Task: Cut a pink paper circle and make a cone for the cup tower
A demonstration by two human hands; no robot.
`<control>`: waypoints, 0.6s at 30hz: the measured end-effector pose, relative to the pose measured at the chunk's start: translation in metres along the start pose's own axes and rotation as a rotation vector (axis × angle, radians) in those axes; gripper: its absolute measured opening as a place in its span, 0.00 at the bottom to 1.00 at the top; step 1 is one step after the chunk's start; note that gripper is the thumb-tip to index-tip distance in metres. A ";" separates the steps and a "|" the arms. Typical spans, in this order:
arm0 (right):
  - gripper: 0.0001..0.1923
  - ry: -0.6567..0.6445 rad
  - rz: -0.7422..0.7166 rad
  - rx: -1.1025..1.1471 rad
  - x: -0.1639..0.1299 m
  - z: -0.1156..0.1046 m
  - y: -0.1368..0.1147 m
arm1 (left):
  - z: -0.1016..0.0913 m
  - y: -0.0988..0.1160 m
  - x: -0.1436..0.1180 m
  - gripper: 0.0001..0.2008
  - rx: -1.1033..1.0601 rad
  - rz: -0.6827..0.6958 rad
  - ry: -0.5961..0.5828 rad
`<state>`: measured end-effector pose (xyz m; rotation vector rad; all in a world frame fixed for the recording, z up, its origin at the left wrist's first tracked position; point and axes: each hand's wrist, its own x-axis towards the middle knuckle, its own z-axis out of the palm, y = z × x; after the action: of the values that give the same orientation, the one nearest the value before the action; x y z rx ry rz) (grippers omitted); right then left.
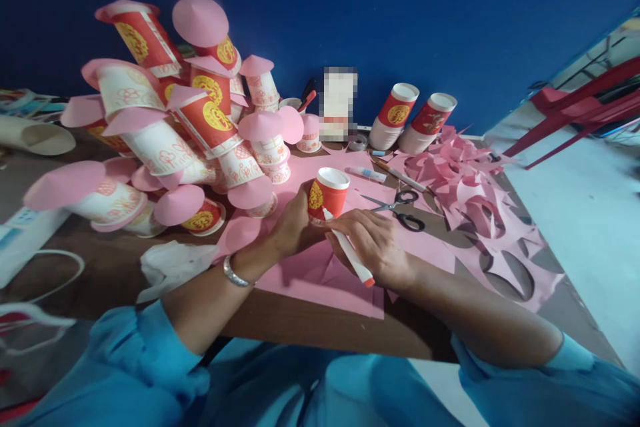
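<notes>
My left hand (290,223) grips a red paper cup (330,192) with a gold emblem, holding it upside down over a pink paper sheet (320,280) on the wooden table (310,330). My right hand (375,243) holds a white glue stick with a red end (350,255), its tip against the cup's lower rim. Scissors (403,208) lie just right of the cup. A second glue stick (367,174) lies behind it.
A tall pile of cups with pink paper cones (175,133) fills the table's left. Two stacks of red cups (413,117) lean against the blue wall. Pink paper scraps with cut-out circles (480,213) cover the right side. White tissue (167,263) lies near my left wrist.
</notes>
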<state>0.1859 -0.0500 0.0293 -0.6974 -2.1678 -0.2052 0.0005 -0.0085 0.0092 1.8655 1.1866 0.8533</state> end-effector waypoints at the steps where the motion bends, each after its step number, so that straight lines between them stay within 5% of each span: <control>1: 0.08 0.002 -0.002 -0.002 0.000 0.000 0.000 | 0.000 0.001 0.000 0.39 -0.009 -0.009 -0.004; 18: 0.08 0.051 0.035 -0.010 0.000 -0.004 0.007 | 0.001 -0.009 0.004 0.41 -0.286 -0.052 0.024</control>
<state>0.1925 -0.0456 0.0314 -0.7277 -2.1055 -0.2140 -0.0008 -0.0024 0.0015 1.5903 1.0612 0.9646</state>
